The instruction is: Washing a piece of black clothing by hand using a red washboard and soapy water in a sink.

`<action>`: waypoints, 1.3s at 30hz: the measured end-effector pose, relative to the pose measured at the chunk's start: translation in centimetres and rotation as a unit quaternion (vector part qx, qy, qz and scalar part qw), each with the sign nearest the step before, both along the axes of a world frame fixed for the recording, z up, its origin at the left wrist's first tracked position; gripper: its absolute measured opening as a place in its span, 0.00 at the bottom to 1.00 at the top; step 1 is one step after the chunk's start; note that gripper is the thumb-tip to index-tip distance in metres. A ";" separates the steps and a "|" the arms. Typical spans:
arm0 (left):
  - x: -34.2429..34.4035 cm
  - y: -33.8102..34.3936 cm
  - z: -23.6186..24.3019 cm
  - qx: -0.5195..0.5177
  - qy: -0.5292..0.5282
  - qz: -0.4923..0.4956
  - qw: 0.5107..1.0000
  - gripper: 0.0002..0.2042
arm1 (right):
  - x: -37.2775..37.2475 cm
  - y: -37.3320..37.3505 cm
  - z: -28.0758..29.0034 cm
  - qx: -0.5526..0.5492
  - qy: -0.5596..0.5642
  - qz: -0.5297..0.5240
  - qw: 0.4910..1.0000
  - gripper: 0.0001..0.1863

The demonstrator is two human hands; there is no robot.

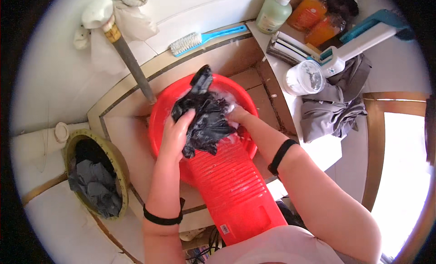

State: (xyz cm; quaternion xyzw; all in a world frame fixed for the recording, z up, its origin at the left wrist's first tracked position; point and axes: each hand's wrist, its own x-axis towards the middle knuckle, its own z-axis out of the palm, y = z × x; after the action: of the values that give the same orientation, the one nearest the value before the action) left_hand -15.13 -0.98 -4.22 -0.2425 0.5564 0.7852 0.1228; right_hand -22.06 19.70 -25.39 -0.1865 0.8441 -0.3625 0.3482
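Note:
A wet, bunched-up black garment (pixel 206 121), streaked with suds, is lifted over the red basin (pixel 160 116). My left hand (pixel 176 132) is closed on its left side, thumb on top. At its right side my right hand (pixel 237 115) grips the cloth, with the fingertips partly hidden by foam and fabric. The red ridged washboard (pixel 234 182) leans from the basin toward my body, its upper end under the garment. Foamy water shows around the basin's far side.
An olive basin (pixel 121 182) with dark clothes stands at left. A grey pipe (pixel 131 66) rises behind the red basin. A blue scrub brush (pixel 209 38) lies on the far ledge. On the right ledge are a pump bottle (pixel 273 13), a white tub (pixel 304 77) and grey clothes (pixel 334 109).

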 end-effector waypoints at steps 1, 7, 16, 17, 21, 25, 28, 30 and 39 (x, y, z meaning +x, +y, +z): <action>0.7 0.1 -0.3 0.001 0.007 -0.006 1.000 0.21 | -0.5 0.9 -0.5 0.001 0.007 -0.006 1.000 0.30; 7.2 -3.8 -0.3 -0.437 -0.065 -0.296 0.847 0.25 | 4.0 0.6 12.6 -0.083 -0.045 -0.179 0.979 0.23; 7.5 -2.1 -9.5 -0.536 0.130 -0.272 0.789 0.45 | 7.9 -5.1 13.8 -0.076 0.188 0.070 0.977 0.39; 7.0 -1.7 -9.3 -0.504 0.098 -0.288 0.808 0.47 | 7.8 -5.4 13.0 -0.031 0.120 0.024 0.992 0.41; 9.1 0.3 -3.8 -0.353 -0.020 -0.328 0.876 0.40 | 9.9 -2.7 11.9 -0.137 0.017 0.057 0.989 0.39; 16.9 3.9 0.4 -0.570 0.240 -0.327 0.714 0.35 | 14.9 3.9 19.7 -0.144 0.340 0.218 0.904 0.36; 15.0 3.4 -3.2 -0.578 0.168 -0.310 0.737 0.27 | 13.8 1.5 17.8 -0.140 0.255 0.197 0.936 0.32; 9.6 1.0 -7.4 -0.611 0.036 -0.309 0.728 0.21 | 10.0 -3.7 14.4 0.067 0.180 0.096 0.977 0.30; 12.5 3.2 -5.6 -0.569 0.059 -0.344 0.744 0.24 | 10.1 0.4 14.8 -0.058 0.116 0.178 0.975 0.28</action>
State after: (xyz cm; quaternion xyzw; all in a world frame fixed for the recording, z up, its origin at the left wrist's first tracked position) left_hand -2.62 2.19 -9.83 -0.0131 0.9518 0.2398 0.1908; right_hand -11.93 20.08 -10.57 -0.3944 0.8097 -0.3193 0.2948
